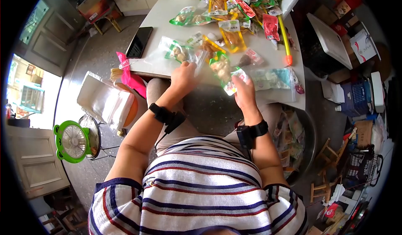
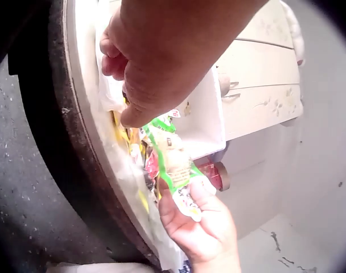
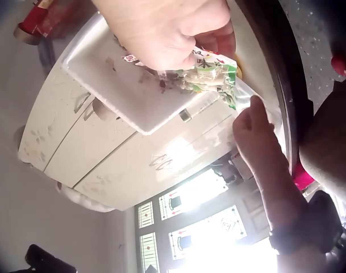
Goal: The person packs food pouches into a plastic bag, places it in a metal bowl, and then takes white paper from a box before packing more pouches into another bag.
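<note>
My right hand (image 1: 244,93) pinches one end of a green-edged packet (image 1: 222,69) with pale pieces inside, held up at the table's front edge. To its left, my left hand (image 1: 184,78) pinches a clear plastic bag (image 1: 201,61). The left wrist view shows the right hand (image 2: 201,225) with thumb and fingers on the white end of the packet (image 2: 174,156). In the right wrist view the left hand (image 3: 256,125) grips the clear bag beside the packet (image 3: 210,77). Another green packet (image 1: 177,53) lies beyond the left hand.
Packets are heaped at the table's far side, with an orange-brown packet (image 1: 232,35) nearer. A phone (image 1: 140,42) lies at the left, a yellow stick (image 1: 284,40) and a pale blue bag (image 1: 272,79) at the right. Below stands a basin (image 1: 310,147) of packets.
</note>
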Demonstrator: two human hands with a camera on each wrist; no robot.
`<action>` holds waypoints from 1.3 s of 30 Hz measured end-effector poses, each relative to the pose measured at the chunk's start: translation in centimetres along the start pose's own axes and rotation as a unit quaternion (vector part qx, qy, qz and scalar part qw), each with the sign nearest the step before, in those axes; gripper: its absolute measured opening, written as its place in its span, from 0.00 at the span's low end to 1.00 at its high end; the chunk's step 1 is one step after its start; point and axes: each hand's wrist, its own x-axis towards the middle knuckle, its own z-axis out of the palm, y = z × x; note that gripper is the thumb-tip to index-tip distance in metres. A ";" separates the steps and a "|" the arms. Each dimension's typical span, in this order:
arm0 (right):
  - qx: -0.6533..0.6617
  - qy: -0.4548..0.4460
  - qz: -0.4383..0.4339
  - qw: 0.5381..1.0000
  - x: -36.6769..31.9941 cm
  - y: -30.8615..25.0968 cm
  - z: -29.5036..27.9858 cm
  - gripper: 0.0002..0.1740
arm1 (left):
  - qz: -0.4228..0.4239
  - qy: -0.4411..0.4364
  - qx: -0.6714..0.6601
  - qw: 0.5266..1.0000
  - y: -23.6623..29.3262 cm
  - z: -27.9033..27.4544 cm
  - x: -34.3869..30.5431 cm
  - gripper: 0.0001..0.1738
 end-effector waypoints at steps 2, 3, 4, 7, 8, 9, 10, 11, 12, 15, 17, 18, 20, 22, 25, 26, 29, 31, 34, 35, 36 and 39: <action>-0.001 -0.003 0.006 1.000 0.1 -0.1 0.5 0.11 | -0.006 -0.044 0.045 0.998 -0.6 0.9 0.2 0.14; -0.001 -0.004 0.008 1.000 0.2 -0.1 0.7 0.11 | -0.034 -0.051 0.029 0.998 -0.7 1.2 0.3 0.13; 0.008 -0.007 0.009 1.000 0.4 0.1 0.7 0.12 | -0.062 -0.059 0.013 0.996 -0.9 1.5 0.4 0.11; 0.049 -0.024 0.002 0.999 0.7 0.8 1.4 0.15 | -0.067 -0.056 -0.058 0.995 -1.9 1.9 0.6 0.11; 0.042 -0.029 0.012 0.999 0.7 0.9 1.6 0.15 | -0.055 -0.049 -0.086 0.994 -2.1 1.9 0.6 0.11; 0.036 -0.035 0.022 0.999 0.8 1.0 1.7 0.15 | -0.051 -0.036 -0.099 0.993 -2.2 1.9 0.6 0.11; 0.030 -0.040 0.032 0.998 0.8 1.2 1.9 0.14 | -0.046 -0.023 -0.112 0.992 -2.1 1.7 0.5 0.11; 0.019 -0.040 0.039 0.998 0.9 1.3 2.1 0.13 | -0.042 -0.011 -0.125 0.991 -2.1 1.5 0.4 0.11; 0.006 -0.039 0.045 0.998 1.0 1.3 2.4 0.12 | -0.037 -0.002 -0.129 0.991 -1.9 1.3 0.3 0.11; -0.029 -0.050 0.080 0.995 1.6 1.4 2.9 0.10 | -0.020 0.017 -0.125 0.992 -1.5 0.7 0.2 0.10; -0.052 -0.073 0.122 0.988 2.2 1.2 3.0 0.10 | -0.007 0.018 -0.102 0.995 -1.6 0.8 0.1 0.09; -0.048 -0.079 0.130 0.987 2.6 1.4 3.0 0.10 | -0.002 0.010 -0.083 0.997 -1.6 0.7 0.1 0.09; -0.040 -0.091 0.147 0.984 3.5 2.2 3.0 0.10 | 0.006 -0.007 -0.044 0.999 -1.4 0.5 0.1 0.08; -0.080 -0.116 0.149 0.979 4.1 2.1 3.0 0.10 | -0.014 0.019 -0.043 0.999 -1.0 0.1 -0.1 0.07; -0.105 -0.139 0.137 0.975 4.5 1.7 3.4 0.09 | -0.021 0.026 -0.042 0.999 -1.0 -0.4 -0.1 0.06; -0.108 -0.142 0.131 0.975 4.5 1.6 3.4 0.08 | -0.021 0.022 -0.043 0.999 -1.0 -0.4 -0.3 0.06; -0.108 -0.155 0.150 0.970 4.9 1.7 3.0 0.11 | -0.027 0.039 -0.050 0.998 -0.9 0.1 -0.5 0.06; -0.103 -0.151 0.129 0.975 5.2 2.5 3.3 0.11 | -0.008 0.035 -0.043 0.998 -0.8 0.6 -0.8 0.06; -0.089 -0.128 0.128 0.979 5.4 3.2 4.5 0.10 | 0.011 0.034 -0.029 0.999 -0.5 0.4 -0.9 0.06; -0.082 -0.117 0.134 0.981 5.4 3.3 5.0 0.10 | 0.015 0.034 -0.023 0.999 -0.3 0.2 -0.9 0.06; -0.151 -0.104 0.139 0.973 5.1 2.8 6.1 0.10 | 0.021 0.036 -0.021 0.999 -0.2 0.2 -1.0 0.06; -0.226 -0.108 0.150 0.956 4.6 2.3 7.6 0.09 | 0.028 0.045 -0.023 0.998 0.0 0.2 -1.6 0.05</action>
